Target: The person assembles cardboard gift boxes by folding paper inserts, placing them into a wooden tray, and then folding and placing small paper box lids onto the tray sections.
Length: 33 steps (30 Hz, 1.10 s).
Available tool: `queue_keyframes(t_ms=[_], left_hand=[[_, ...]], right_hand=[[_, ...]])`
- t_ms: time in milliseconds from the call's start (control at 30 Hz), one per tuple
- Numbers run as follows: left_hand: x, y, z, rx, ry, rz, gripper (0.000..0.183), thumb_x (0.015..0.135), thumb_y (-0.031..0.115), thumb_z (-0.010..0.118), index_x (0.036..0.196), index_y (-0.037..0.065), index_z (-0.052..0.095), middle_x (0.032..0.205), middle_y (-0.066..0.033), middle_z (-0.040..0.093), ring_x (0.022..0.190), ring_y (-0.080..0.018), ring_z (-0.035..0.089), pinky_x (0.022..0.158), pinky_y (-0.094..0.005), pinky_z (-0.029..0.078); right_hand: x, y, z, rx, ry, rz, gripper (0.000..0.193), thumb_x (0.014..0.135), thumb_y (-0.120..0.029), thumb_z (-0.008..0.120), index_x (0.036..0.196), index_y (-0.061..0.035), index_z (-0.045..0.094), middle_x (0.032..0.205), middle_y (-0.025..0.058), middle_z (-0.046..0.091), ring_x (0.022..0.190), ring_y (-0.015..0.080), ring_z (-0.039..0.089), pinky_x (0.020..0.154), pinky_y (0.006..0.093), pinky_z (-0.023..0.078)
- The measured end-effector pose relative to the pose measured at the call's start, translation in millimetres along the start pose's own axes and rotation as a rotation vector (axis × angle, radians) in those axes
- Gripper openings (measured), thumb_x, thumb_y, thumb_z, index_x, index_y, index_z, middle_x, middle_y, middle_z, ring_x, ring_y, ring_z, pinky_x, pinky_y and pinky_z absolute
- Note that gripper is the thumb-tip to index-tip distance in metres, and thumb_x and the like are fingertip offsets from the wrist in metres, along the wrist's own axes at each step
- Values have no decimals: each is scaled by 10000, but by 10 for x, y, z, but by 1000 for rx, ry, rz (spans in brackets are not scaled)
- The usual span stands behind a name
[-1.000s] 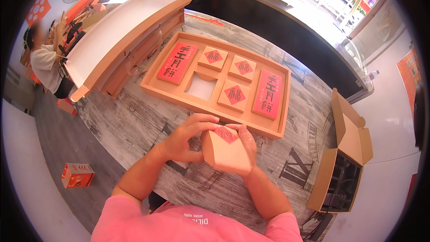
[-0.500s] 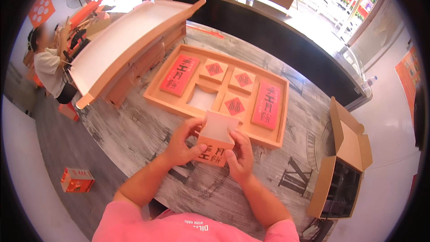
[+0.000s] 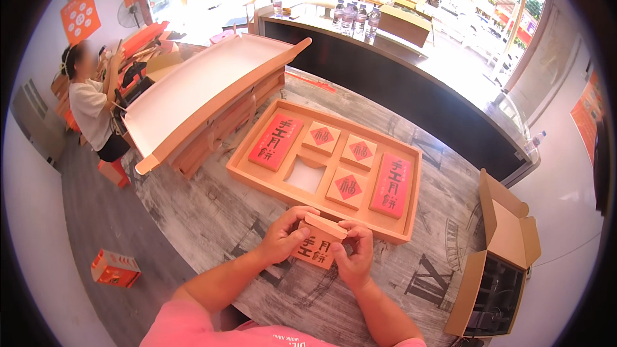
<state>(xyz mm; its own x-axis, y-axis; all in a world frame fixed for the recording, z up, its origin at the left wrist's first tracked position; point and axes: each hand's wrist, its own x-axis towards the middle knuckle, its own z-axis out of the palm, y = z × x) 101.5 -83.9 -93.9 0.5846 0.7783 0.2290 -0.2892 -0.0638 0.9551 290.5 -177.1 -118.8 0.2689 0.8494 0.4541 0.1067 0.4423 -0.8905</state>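
Near the front side of the gift tray, I hold a small tan carton (image 3: 315, 250) with dark brush-style characters on its side. My left hand (image 3: 285, 238) grips its left side, thumb on the printed face. My right hand (image 3: 355, 257) closes on the right side, fingers at the folded top flap (image 3: 326, 225). Ahead lies the shallow orange-tan tray (image 3: 257, 182). In it sit three small square boxes with red diamond labels, such as the nearest one (image 3: 347, 187), between a left red box (image 3: 276, 142) and a right red box (image 3: 389, 185). One square recess (image 3: 304, 176) shows a white bottom.
A stack of large lids or trays (image 3: 212, 77) stands at the table's far left. An open cardboard box (image 3: 491, 276) with dark contents is at right. Bottles (image 3: 353, 19) stand on the counter behind. An orange box (image 3: 116, 268) is on the floor; a person (image 3: 90, 99) works at far left.
The carton's white-lined flap, upright before, is now folded down over its top by my fingers. My view has shifted, so the table appears lower in the picture.
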Motion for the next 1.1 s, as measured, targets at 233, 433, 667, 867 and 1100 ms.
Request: queue_keyframes(t_ms=[233,433,667,867,1100], left_hand=[[-41,-163,20,-247,102,-11,320,1004,91,604,1261,57,417,1389,-137,563,1212,-163,570,1045,-346,483],[-35,-101,66,-168,116,58,343,996,92,613,1283,51,430,1347,-131,582,1186,-158,572,1037,-338,478],[-30,-151,68,-48,31,111,315,977,38,588,1289,41,551,1386,-113,557,1276,-187,537,1090,-353,427],[45,-108,-50,92,-25,134,223,950,25,635,1169,62,613,1405,-132,555,1293,-217,539,1096,-372,420],[85,37,-111,304,-67,218,126,909,6,682,1007,77,646,1376,-149,590,1287,-260,553,1087,-392,423]], right_hand=[[114,-203,15,-311,-57,-127,374,918,-107,749,1226,-32,551,1272,150,592,1119,239,601,907,350,530],[156,-300,51,-310,-54,-190,296,900,-107,740,1148,-28,598,1228,179,612,1105,298,609,928,387,506],[152,-256,43,-274,-12,-165,171,917,-14,667,1078,-30,609,1220,172,612,1102,283,607,960,376,483],[149,-223,51,-249,6,-129,161,913,19,661,1054,-39,609,1218,145,616,1118,255,599,986,360,466],[170,-250,62,-269,25,-146,161,859,38,715,977,-47,647,1165,179,637,1054,304,636,909,375,505]])
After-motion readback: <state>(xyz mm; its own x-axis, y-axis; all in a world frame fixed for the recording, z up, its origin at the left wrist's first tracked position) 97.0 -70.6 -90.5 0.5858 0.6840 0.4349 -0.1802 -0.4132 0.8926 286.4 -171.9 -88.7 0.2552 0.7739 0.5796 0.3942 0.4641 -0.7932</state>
